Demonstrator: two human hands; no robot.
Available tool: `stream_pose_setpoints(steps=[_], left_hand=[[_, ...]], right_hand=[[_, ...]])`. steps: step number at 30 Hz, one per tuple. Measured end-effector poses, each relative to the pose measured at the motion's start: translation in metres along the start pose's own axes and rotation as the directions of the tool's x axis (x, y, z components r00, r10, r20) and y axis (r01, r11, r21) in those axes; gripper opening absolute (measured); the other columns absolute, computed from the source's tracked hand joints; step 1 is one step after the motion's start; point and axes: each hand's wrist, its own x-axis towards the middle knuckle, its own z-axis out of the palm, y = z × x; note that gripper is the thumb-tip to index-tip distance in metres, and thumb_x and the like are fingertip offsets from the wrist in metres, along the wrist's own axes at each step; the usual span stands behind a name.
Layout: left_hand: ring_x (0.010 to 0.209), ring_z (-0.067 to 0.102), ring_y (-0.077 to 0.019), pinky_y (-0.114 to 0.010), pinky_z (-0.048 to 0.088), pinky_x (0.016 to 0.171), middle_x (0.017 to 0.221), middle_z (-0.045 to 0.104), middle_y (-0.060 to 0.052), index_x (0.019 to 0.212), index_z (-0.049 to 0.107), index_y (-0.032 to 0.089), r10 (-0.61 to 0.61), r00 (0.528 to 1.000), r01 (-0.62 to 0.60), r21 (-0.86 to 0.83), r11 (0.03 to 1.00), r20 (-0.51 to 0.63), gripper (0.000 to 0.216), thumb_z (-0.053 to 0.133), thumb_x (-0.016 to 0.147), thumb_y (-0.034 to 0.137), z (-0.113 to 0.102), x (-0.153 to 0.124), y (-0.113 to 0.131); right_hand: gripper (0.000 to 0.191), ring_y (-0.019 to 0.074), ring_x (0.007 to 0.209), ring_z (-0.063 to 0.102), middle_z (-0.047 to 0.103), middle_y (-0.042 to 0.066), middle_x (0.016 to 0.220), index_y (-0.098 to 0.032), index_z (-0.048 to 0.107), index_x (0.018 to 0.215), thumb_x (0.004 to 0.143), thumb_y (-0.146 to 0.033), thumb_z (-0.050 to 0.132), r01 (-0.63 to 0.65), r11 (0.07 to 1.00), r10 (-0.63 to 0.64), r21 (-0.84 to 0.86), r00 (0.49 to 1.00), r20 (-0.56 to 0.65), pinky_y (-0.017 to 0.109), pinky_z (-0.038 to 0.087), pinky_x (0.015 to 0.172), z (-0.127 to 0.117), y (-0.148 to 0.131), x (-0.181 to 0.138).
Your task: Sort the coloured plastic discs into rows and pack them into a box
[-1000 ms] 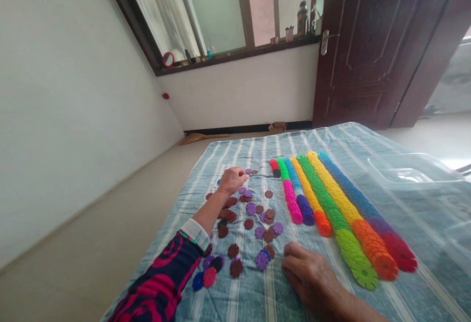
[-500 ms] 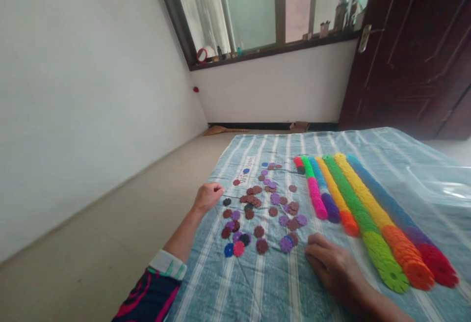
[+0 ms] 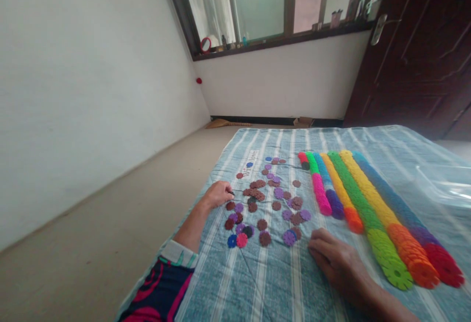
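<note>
My left hand [image 3: 218, 195] is at the left edge of the scattered discs, thumb and fingers pinched on a black notched plastic disc [image 3: 231, 193], mostly covered by the fingertips. Brown discs [image 3: 260, 195], purple discs [image 3: 278, 193] and a few other colours lie loose and partly overlapping to its right. Lower right, my right hand [image 3: 336, 258] rests on the cloth with curled fingers, near a purple disc [image 3: 289, 237]. Whatever it holds, if anything, is hidden. Beyond it, discs of matching colours lie in long overlapping rows, such as a green row [image 3: 353, 199] and a yellow row [image 3: 371, 189].
A blue striped cloth [image 3: 206, 282] covers the bed-like surface. A clear plastic container [image 3: 443, 184] sits at the right. Behind are a window sill [image 3: 279, 42] with small items and a dark red door [image 3: 412, 67]. A white wall [image 3: 91, 91] stands left.
My left hand has moved right onto the black disc and closed its fingertips on it. My right hand stays by the rows, still curled. The camera view has shifted slightly.
</note>
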Motion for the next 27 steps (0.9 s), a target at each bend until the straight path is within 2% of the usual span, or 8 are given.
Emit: stream_pose_setpoints(steps=[4,7,9,15,22,27], left_hand=[[0.059,0.053,-0.0118,-0.021,0.04,0.056,0.059,0.059,0.003,0.064,0.063,0.016,0.018,0.999,-0.022,-0.12,0.993,-0.034,0.007,0.063,0.059,0.022,0.001,-0.004,0.01],[0.057,0.053,-0.0117,-0.022,0.042,0.056,0.059,0.059,0.003,0.069,0.064,0.016,0.043,0.999,-0.033,-0.282,0.959,0.032,0.012,0.06,0.063,0.025,0.005,-0.009,0.026],[0.056,0.053,-0.0115,-0.022,0.041,0.056,0.059,0.059,0.003,0.07,0.065,0.016,0.074,0.994,-0.043,-0.324,0.945,0.084,0.012,0.058,0.064,0.024,0.01,-0.011,0.036],[0.066,0.058,-0.0135,-0.023,0.042,0.064,0.068,0.065,0.001,0.07,0.069,0.017,0.156,0.984,-0.138,-0.192,0.972,0.083,0.013,0.058,0.064,0.02,0.024,-0.009,0.051],[0.067,0.056,-0.0138,-0.023,0.038,0.062,0.066,0.062,0.001,0.069,0.069,0.017,0.188,0.975,-0.193,0.027,0.981,0.118,0.012,0.058,0.064,0.015,0.026,-0.01,0.058],[0.065,0.055,-0.0132,-0.023,0.037,0.06,0.066,0.06,0.001,0.068,0.064,0.016,0.187,0.975,-0.189,0.011,0.982,0.118,0.007,0.06,0.062,0.014,0.024,-0.01,0.06]], right_hand=[[0.026,0.0128,0.067,0.059,0.059,0.004,0.081,-0.02,0.058,0.076,0.094,-0.018,0.04,-0.003,1.0,0.003,0.008,1.0,0.001,0.024,0.046,0.062,-0.001,0.0,0.0],[0.026,0.0127,0.067,0.059,0.059,0.004,0.082,-0.02,0.057,0.076,0.095,-0.018,0.04,-0.008,1.0,0.008,-0.005,1.0,0.013,0.024,0.045,0.062,-0.002,0.0,0.0],[0.026,0.0126,0.067,0.058,0.059,0.004,0.082,-0.02,0.057,0.076,0.095,-0.018,0.04,-0.007,1.0,0.007,-0.012,1.0,0.018,0.024,0.045,0.062,-0.002,0.0,0.0],[0.028,0.013,0.069,0.057,0.058,0.004,0.081,-0.02,0.058,0.075,0.095,-0.018,0.039,-0.013,1.0,0.013,-0.004,1.0,0.021,0.024,0.045,0.063,-0.002,0.0,0.001],[0.027,0.0125,0.07,0.057,0.058,0.004,0.085,-0.019,0.057,0.077,0.096,-0.018,0.038,0.0,1.0,0.002,-0.026,0.997,0.078,0.024,0.044,0.064,-0.002,0.004,0.0],[0.029,0.012,0.068,0.056,0.056,0.004,0.082,-0.019,0.055,0.074,0.096,-0.018,0.037,-0.013,1.0,0.015,-0.026,0.998,0.061,0.024,0.043,0.063,-0.002,0.002,0.002]])
